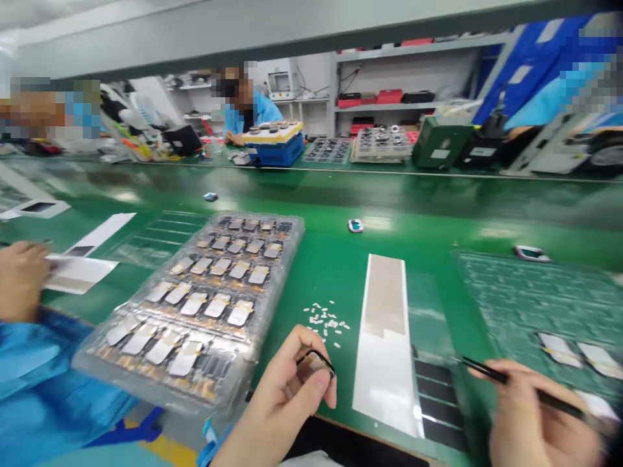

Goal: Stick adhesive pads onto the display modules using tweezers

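My left hand [296, 389] is closed around a small black-edged watch screen [315, 364], pinched between thumb and fingers; part of it is hidden. My right hand [540, 415] grips slim black tweezers [491, 371], their tip pointing left over the green mat. Between the hands lies a long white backing sheet [384, 337] with a beige section at its far end. Small white pieces [328, 319] are scattered just beyond my left hand. To the left, a clear plastic tray [272, 272] holds rows of similar screens with white or grey faces.
Dark strips [440, 395] lie beside the sheet. A clear tray [525, 292] with a few screens stands at right. A small framed part [355, 226] sits farther back. At left, a co-worker's hand [22, 279] holds white sheets. Another person [253, 107] sits opposite, behind a blue box [277, 149].
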Motion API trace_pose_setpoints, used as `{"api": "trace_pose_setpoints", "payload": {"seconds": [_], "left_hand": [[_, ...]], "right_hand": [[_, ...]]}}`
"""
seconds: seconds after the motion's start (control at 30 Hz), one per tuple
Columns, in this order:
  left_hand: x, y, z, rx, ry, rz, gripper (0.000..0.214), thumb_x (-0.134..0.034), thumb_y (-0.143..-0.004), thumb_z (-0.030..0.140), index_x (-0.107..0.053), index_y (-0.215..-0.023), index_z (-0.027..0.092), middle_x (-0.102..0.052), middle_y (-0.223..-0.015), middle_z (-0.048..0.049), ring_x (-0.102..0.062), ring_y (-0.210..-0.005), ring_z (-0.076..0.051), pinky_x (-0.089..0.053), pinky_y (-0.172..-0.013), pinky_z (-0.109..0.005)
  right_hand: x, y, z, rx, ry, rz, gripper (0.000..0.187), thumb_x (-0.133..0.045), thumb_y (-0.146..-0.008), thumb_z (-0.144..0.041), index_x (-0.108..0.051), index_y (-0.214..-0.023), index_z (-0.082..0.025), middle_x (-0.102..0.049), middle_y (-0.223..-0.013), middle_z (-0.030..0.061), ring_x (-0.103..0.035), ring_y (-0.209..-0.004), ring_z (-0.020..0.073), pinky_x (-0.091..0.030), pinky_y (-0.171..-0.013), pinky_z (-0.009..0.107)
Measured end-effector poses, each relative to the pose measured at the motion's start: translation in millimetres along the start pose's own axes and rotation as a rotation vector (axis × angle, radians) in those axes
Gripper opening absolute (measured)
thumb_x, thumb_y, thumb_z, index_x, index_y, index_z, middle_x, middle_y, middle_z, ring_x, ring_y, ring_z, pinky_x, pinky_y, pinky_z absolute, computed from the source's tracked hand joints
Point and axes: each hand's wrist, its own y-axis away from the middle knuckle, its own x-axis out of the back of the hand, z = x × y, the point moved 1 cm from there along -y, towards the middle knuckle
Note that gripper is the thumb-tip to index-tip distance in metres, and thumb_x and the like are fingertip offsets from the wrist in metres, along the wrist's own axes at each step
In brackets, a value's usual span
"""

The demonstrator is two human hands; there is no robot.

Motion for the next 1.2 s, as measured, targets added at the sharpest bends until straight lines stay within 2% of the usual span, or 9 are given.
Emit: {"api": "trace_pose_setpoints", "payload": {"seconds": [0.07,0.17,0.3,0.43,0.57,0.73,1.0,1.2], "left_hand": [[-14.3,-15,-10,-0.032,0.005,-0.049,0.028,-0.052,-0.100,0.049,-0.047,-0.096,0.022,-0.058,-0.074,0.0020,-0.046,-0.064,-0.011,-0.035,-0.059,-0.021],[-26.9,-31,-21,-0.062,-0.090,-0.118,0.020,-0.050,-0.102,0.042,-0.049,-0.099,0.022,-0.061,-0.086,-0.0007,-0.051,-0.072,-0.012,-0.039,-0.064,-0.022],[-42.1,-42,-28,-0.062,-0.303,-0.218,0.009,-0.042,-0.103,0.029,-0.051,-0.103,0.024,-0.063,-0.094,-0.0013,-0.055,-0.074,-0.014,-0.043,-0.066,-0.023],[-61.2,-51,-30,-0.062,-0.507,-0.343,0.012,-0.040,-0.101,0.022,-0.048,-0.109,0.026,-0.066,-0.110,-0.0034,-0.065,-0.091,-0.018,-0.049,-0.072,-0.026],[-73.8,-60,-31,-0.178,-0.678,-0.421,0.015,-0.038,-0.100,0.015,-0.044,-0.108,0.026,-0.066,-0.119,-0.0059,-0.067,-0.106,-0.023,-0.055,-0.082,-0.033],[-78.4,-64,-36,-0.255,-0.817,-0.452,0.021,-0.039,-0.096,0.008,-0.042,-0.106,0.026,-0.069,-0.110,-0.0067,-0.071,-0.100,-0.026,-0.060,-0.082,-0.044],[-78.3,-65,-42,-0.305,-0.848,-0.436,0.025,-0.041,-0.093,0.005,-0.043,-0.107,0.025,-0.070,-0.108,-0.0063,-0.072,-0.097,-0.025,-0.062,-0.082,-0.044],[-78.8,-65,-37,-0.292,-0.866,-0.451,0.023,-0.039,-0.093,0.006,-0.045,-0.107,0.023,-0.070,-0.104,-0.0091,-0.073,-0.093,-0.027,-0.062,-0.081,-0.044]], "right_hand": [[-1,1,-3,0.028,0.017,-0.044,0.024,-0.082,-0.076,-0.031,-0.061,-0.086,-0.026,-0.065,-0.094,0.0076,-0.066,-0.079,0.0208,-0.058,-0.076,0.040],[-4,2,-9,0.050,0.033,-0.102,0.025,-0.080,-0.077,-0.032,-0.059,-0.086,-0.021,-0.065,-0.089,0.0050,-0.069,-0.074,0.0180,-0.062,-0.068,0.033],[1,2,-8,0.012,0.102,-0.137,0.020,-0.073,-0.085,-0.032,-0.059,-0.091,-0.020,-0.066,-0.090,0.0055,-0.073,-0.071,0.0174,-0.063,-0.069,0.031],[1,6,-2,-0.042,0.151,-0.228,0.018,-0.068,-0.090,-0.033,-0.057,-0.099,-0.022,-0.066,-0.094,0.0053,-0.073,-0.075,0.0168,-0.063,-0.071,0.030],[-8,9,4,-0.106,0.181,-0.339,0.016,-0.067,-0.091,-0.031,-0.057,-0.101,-0.023,-0.066,-0.096,0.0042,-0.072,-0.079,0.0161,-0.061,-0.072,0.028],[-10,10,7,-0.138,0.187,-0.345,0.015,-0.066,-0.092,-0.032,-0.057,-0.101,-0.024,-0.066,-0.098,0.0036,-0.071,-0.079,0.0151,-0.060,-0.074,0.028],[-9,10,7,-0.186,0.182,-0.343,0.018,-0.067,-0.092,-0.034,-0.056,-0.101,-0.023,-0.069,-0.096,0.0056,-0.071,-0.079,0.0170,-0.061,-0.073,0.030],[-10,9,4,-0.193,0.172,-0.326,0.021,-0.069,-0.090,-0.034,-0.057,-0.100,-0.020,-0.070,-0.094,0.0061,-0.072,-0.078,0.0178,-0.062,-0.072,0.030]]}}
